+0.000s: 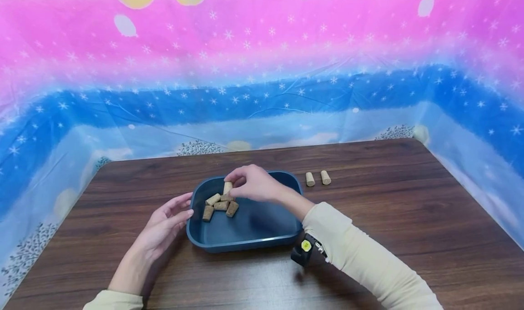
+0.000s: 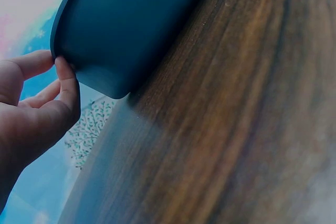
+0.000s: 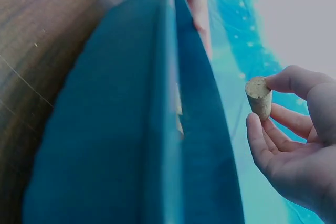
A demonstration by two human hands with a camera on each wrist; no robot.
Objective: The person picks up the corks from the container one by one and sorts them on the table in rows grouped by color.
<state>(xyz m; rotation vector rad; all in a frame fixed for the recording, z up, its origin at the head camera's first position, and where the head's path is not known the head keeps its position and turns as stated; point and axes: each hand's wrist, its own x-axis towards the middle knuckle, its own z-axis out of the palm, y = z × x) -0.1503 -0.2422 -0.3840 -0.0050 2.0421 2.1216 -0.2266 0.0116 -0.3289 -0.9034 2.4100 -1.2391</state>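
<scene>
My right hand [image 1: 257, 185] is over the left part of a dark blue rectangular tray [image 1: 245, 245]. Between its thumb and fingers it pinches a tapered cork stopper [image 3: 259, 98], pale with a speckled end. Several other corks lie loosely grouped on the tray floor at the left, among them a darker cork [image 1: 208, 213] and a lighter cork [image 1: 213, 199]. At the tray's left side is my left hand [image 1: 163, 226]. In the left wrist view its thumb and a finger [image 2: 67, 80] grip the tray's rim.
Two pale corks stand apart on the dark wooden table [image 1: 389, 201], a left cork [image 1: 309, 179] and a right cork [image 1: 325, 177], beyond the tray's right end. A pink and blue snowflake cloth [image 1: 262, 92] hangs around the table's back and sides. A black wrist device [image 1: 302, 254] is on the right wrist.
</scene>
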